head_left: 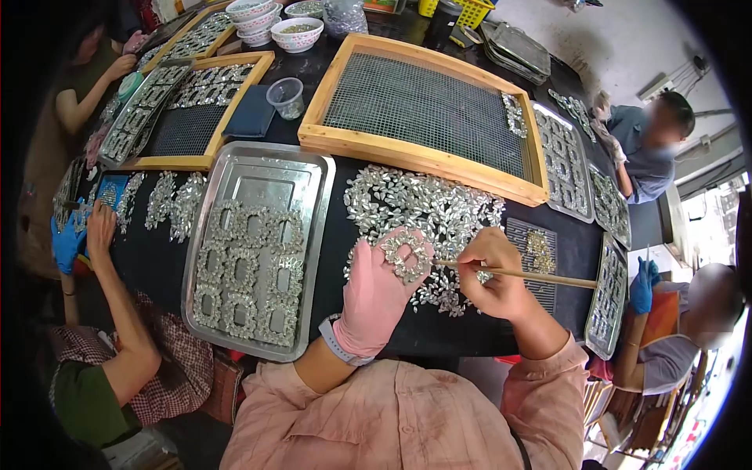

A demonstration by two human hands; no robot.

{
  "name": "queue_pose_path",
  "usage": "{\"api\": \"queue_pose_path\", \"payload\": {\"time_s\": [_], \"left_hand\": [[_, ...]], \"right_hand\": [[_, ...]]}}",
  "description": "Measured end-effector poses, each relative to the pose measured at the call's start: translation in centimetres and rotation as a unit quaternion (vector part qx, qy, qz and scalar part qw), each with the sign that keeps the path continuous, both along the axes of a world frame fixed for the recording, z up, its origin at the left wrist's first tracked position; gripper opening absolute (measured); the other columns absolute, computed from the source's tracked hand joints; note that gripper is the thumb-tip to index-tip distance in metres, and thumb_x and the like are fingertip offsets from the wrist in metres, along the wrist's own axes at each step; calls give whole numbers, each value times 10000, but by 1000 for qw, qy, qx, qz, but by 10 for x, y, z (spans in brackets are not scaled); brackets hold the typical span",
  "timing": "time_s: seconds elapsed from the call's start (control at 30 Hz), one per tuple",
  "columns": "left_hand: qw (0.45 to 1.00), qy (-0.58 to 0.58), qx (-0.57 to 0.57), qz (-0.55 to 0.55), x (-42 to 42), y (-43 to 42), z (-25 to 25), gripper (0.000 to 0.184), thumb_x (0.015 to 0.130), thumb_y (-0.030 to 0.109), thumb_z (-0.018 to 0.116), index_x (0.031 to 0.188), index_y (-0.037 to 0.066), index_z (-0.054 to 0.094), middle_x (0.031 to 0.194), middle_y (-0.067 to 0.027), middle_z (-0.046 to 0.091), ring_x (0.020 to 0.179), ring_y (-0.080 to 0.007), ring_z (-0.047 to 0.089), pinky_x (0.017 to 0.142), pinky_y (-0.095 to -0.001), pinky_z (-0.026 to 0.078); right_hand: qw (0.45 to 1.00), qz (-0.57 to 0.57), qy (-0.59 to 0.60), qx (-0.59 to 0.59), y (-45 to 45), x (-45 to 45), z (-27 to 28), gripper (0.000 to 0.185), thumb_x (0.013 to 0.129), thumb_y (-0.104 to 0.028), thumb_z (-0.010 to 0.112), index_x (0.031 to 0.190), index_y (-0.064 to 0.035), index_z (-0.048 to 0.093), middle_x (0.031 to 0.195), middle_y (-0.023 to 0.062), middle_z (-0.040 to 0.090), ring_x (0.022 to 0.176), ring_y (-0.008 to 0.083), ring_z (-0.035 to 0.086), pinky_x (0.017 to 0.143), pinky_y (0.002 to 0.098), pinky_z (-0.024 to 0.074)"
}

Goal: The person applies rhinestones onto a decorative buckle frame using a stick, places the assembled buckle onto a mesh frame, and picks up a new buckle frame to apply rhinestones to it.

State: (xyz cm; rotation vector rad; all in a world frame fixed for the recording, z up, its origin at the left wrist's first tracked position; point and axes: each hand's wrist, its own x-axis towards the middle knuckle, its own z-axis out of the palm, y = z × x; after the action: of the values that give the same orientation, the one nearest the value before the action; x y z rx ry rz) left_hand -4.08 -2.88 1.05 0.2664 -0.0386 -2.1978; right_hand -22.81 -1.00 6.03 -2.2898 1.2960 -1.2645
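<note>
In the middle, my left hand (374,294), in a pink glove, holds a small ornament (406,255) set with clear stones around an opening. My bare right hand (492,272) pinches a long thin wooden stick (556,279), whose tip is at the ornament's right edge. Beyond both hands lies a wide spread of loose clear stones (423,200) on the black table. A ridged grey plate (544,239) with small gold-coloured pieces is right of my right hand. Left of my gloved hand, a metal tray (319,227) holds rows of similar stone-set ornaments.
A wood-framed mesh screen (423,102) lies behind the stones, with a clear plastic cup (287,97) beside it. Patterned bowls (297,34) stand at the back. Trays of ornaments (564,157) line the right side. Co-workers sit at both sides, one with a blue-gloved hand (645,283).
</note>
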Motion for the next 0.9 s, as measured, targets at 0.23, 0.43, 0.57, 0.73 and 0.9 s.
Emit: {"api": "queue_pose_path", "payload": {"time_s": [0.23,0.43,0.57,0.73,0.9], "left_hand": [[1000,-12,-14,-3,1,0,-2,563,1001,483,319,1345,41,373,1349,-169,440,1256,-327,442,1044,-441,379],[1000,-7,-10,-10,1,0,-4,541,1003,477,323,1335,52,379,1331,-155,456,1248,-309,458,1033,-427,392],[1000,-6,-11,-7,1,0,-3,542,1006,475,312,1333,47,378,1333,-160,456,1261,-311,450,1038,-428,392],[1000,-10,-17,-7,1,0,-7,576,1007,476,296,1353,21,367,1365,-190,433,1277,-340,428,1055,-440,377],[1000,-14,-7,2,2,0,-4,595,1007,471,299,1368,2,356,1376,-209,421,1292,-353,408,1066,-452,361]], "right_hand": [[1000,5,22,1,0,6,1,232,668,56,623,827,-104,571,620,17,550,535,219,532,609,347,384],[999,7,36,17,0,6,4,202,680,47,622,819,-90,569,647,29,571,551,220,545,624,346,399],[981,-48,-104,156,6,-3,-13,157,729,33,623,847,-52,563,742,38,600,625,168,564,643,315,425],[905,-109,-309,272,-8,-12,-11,88,837,-17,590,914,-16,545,839,13,585,732,81,548,644,241,448],[956,-147,-161,195,-37,-18,-34,100,834,-33,597,921,-10,554,769,40,595,686,108,561,609,256,457]]}}
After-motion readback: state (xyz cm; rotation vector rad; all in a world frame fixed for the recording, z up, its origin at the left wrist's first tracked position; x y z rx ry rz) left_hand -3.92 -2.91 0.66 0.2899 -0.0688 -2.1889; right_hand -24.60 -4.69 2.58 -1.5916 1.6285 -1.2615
